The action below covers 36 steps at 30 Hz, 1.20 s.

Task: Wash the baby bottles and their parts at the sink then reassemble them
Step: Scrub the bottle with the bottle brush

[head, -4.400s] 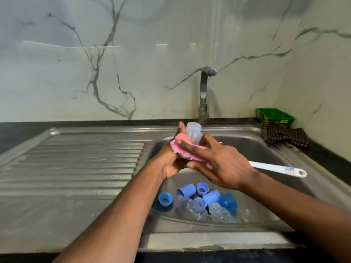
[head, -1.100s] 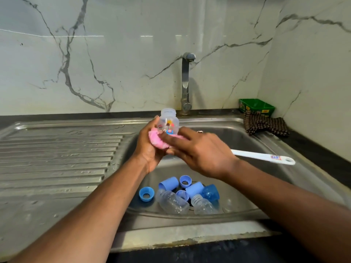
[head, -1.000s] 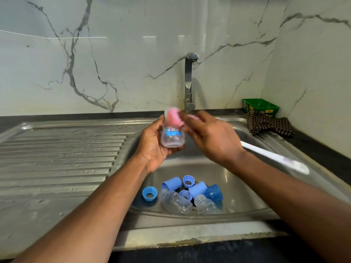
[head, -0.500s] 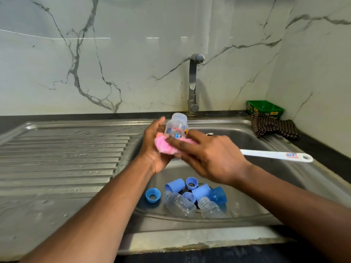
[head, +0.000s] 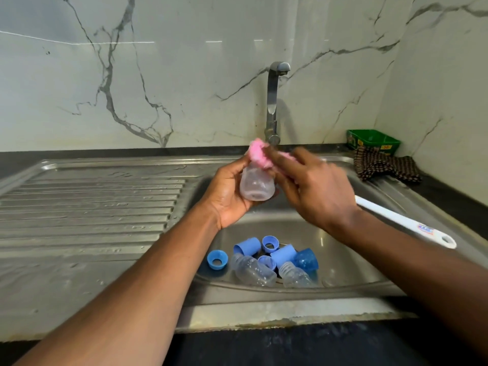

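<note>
Left hand point(head: 227, 191) gripped one bottle point(head: 256, 184); right hand point(head: 314, 186) held the pink sponge point(head: 258, 154), scrubbing. Two bottles point(head: 253, 270), blue caps point(head: 248, 245) unwashed in sink point(head: 343, 283); reassembly not started.

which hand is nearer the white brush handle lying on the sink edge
Right. The right hand, working a pink sponge at the bottle top, is just left of the white brush handle. The left hand holds the clear bottle further left.

1. A bottle point(head: 256, 187) is held over the sink point(head: 351, 262).
2. More bottles point(head: 253, 270) and caps point(head: 248, 246) are piled in the sink.
3. The tap point(head: 273, 101) is behind.
4. A cloth point(head: 383, 167) is placed far right.
</note>
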### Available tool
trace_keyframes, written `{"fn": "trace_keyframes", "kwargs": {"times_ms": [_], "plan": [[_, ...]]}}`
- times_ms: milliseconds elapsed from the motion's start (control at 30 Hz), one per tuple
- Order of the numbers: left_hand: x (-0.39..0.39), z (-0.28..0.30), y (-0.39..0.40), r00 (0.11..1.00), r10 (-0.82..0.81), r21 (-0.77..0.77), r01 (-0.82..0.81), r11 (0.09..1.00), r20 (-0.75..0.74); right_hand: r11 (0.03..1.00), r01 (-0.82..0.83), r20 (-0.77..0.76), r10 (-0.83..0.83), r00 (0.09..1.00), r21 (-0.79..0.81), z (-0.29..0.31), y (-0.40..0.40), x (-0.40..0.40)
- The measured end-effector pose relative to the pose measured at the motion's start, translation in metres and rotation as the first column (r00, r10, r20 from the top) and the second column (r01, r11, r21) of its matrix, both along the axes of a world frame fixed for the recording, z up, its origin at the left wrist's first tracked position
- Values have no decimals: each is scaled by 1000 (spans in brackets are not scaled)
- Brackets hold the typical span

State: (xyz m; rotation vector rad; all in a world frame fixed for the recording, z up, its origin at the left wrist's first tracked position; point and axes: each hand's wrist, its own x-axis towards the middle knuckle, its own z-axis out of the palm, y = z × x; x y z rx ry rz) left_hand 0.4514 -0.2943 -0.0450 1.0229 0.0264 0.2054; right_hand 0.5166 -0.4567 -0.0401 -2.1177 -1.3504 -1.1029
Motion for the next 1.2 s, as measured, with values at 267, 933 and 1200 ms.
{"fn": "trace_keyframes", "kwargs": {"times_ms": [267,933,1200], "plan": [[5,3,5,989,146,66,-148,987,33,999,50,-79,-50,996,8,7,7,2],[9,23,-23,732,460,417,-671,613,503,916,-162,-801,222,-556,366,42,-18,22],[15,15,-43,757,365,498,-639,586,542,923,-49,-772,289,-566,381,32,-9,25]]}}
